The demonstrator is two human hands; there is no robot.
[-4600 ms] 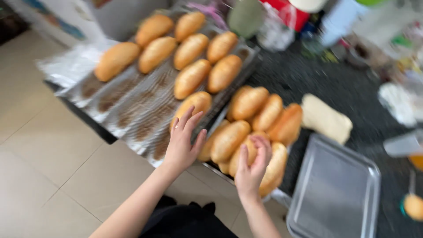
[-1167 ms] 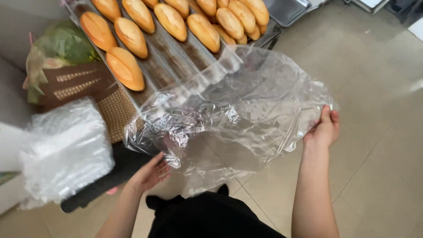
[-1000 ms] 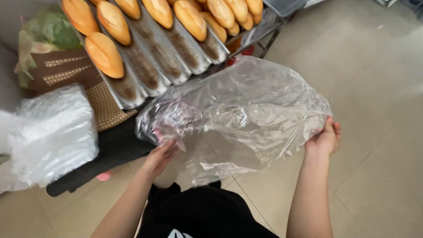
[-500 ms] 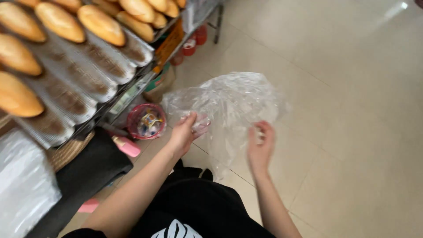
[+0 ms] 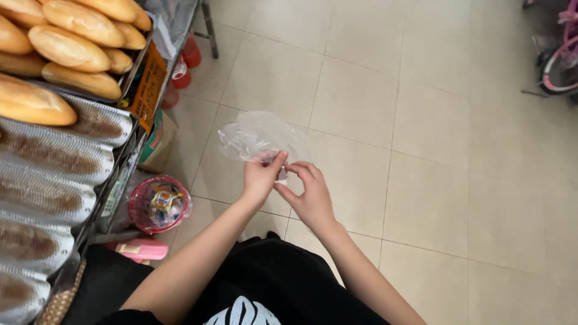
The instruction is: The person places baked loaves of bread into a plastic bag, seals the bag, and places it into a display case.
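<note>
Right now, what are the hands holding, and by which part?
A clear plastic bag, gathered small. The left hand pinches its lower edge between thumb and fingers; the right hand touches the same edge beside it.

Pink bicycle [image 5: 560, 57] cut off at edge

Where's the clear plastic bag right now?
In the head view the plastic bag is bunched up just left of centre, above the tiled floor, pinched between the left hand and right hand, right of the bread tray.
</note>
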